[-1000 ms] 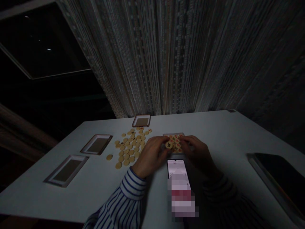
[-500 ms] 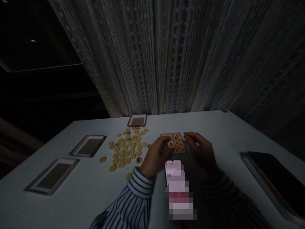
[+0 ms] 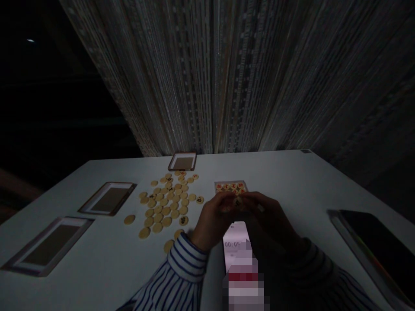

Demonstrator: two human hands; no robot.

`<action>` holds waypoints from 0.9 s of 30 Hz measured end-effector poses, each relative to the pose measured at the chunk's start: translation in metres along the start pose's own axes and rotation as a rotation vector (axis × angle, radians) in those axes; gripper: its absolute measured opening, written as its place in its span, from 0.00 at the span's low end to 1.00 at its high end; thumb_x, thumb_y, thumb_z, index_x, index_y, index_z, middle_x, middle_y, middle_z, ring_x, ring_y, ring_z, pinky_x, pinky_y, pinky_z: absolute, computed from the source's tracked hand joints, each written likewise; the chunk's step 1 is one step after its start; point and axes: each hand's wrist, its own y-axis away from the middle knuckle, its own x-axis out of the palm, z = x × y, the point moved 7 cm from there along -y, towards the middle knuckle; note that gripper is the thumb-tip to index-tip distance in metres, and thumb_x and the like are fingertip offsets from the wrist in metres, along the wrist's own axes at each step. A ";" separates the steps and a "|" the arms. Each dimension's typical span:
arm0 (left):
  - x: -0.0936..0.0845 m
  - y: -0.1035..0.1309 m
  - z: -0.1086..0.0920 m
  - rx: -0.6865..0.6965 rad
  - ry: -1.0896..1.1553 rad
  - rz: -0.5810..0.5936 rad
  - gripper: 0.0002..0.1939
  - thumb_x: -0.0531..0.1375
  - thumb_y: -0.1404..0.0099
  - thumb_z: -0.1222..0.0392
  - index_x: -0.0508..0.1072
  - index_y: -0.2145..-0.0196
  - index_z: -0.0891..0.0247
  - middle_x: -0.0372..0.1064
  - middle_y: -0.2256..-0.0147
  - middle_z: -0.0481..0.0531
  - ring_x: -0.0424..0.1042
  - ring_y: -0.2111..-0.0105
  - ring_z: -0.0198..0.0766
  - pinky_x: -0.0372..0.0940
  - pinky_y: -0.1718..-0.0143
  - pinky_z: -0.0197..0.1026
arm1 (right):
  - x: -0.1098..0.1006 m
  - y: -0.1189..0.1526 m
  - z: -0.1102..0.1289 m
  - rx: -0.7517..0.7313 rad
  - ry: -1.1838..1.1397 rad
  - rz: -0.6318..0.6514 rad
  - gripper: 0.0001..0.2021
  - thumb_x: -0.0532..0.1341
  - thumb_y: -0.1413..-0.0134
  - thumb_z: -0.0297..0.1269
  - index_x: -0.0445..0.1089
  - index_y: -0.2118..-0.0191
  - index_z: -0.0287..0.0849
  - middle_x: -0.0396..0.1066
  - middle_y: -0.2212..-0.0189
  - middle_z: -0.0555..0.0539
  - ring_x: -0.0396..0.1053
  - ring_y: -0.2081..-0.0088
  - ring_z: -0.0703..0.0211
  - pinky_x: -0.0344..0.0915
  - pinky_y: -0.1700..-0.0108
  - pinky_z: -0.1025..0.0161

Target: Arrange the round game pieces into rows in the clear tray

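Observation:
A round Chinese chess piece (image 3: 237, 201) with a dark character faces me between my two hands. My left hand (image 3: 212, 222) is closed, its fingertips on the piece's left side. My right hand (image 3: 274, 216) pinches it from the right. Just beyond the fingers lies a shallow clear box (image 3: 215, 183) with rows of pieces marked in red; my hands cover its near part. To the left, many loose Chinese chess pieces (image 3: 166, 211) are spread on the white table (image 3: 113, 268), most showing blank faces, a few with red or dark characters.
Three shallow trays (image 3: 113, 201) with brown bottoms stand left of and behind the loose pieces. A lit phone (image 3: 231, 233) showing a timer lies below my hands, partly blurred out. At the right is a dark flat object (image 3: 379, 246). A striped curtain (image 3: 207, 86) hangs behind the table.
My right hand has moved left to meet my left hand, and both now touch the piece that my left hand held. The view has shifted slightly.

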 end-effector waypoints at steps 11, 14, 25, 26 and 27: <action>0.002 0.003 0.009 -0.093 0.138 0.008 0.10 0.61 0.44 0.66 0.72 0.62 0.62 0.74 0.63 0.52 0.73 0.63 0.37 0.69 0.61 0.39 | 0.002 0.001 0.002 0.038 -0.096 0.085 0.09 0.58 0.48 0.39 0.72 0.64 0.42 0.76 0.68 0.47 0.73 0.67 0.61 0.71 0.68 0.65; 0.004 0.004 0.016 -0.163 0.252 0.007 0.09 0.61 0.44 0.64 0.73 0.63 0.64 0.75 0.64 0.53 0.74 0.64 0.38 0.69 0.61 0.40 | 0.001 0.001 0.001 0.035 -0.076 0.061 0.09 0.58 0.48 0.39 0.73 0.64 0.43 0.76 0.67 0.47 0.73 0.67 0.60 0.71 0.68 0.63; 0.010 0.005 0.036 -0.389 0.575 -0.034 0.10 0.64 0.49 0.60 0.75 0.67 0.66 0.76 0.67 0.53 0.75 0.67 0.39 0.70 0.61 0.44 | 0.005 0.003 0.009 -0.143 0.024 0.120 0.11 0.59 0.47 0.37 0.70 0.58 0.45 0.73 0.66 0.46 0.70 0.68 0.62 0.70 0.69 0.62; 0.010 0.005 0.036 -0.392 0.579 -0.034 0.10 0.64 0.49 0.60 0.75 0.68 0.66 0.76 0.67 0.53 0.75 0.67 0.39 0.70 0.61 0.44 | 0.004 0.003 0.009 -0.161 0.036 0.116 0.11 0.60 0.48 0.38 0.69 0.57 0.45 0.73 0.66 0.46 0.70 0.67 0.61 0.70 0.68 0.62; 0.011 0.005 0.036 -0.391 0.581 -0.030 0.09 0.64 0.49 0.60 0.75 0.68 0.66 0.76 0.68 0.53 0.75 0.67 0.39 0.70 0.61 0.44 | 0.004 0.004 0.010 -0.175 0.046 0.113 0.12 0.60 0.48 0.38 0.69 0.57 0.45 0.73 0.65 0.46 0.70 0.66 0.61 0.70 0.68 0.61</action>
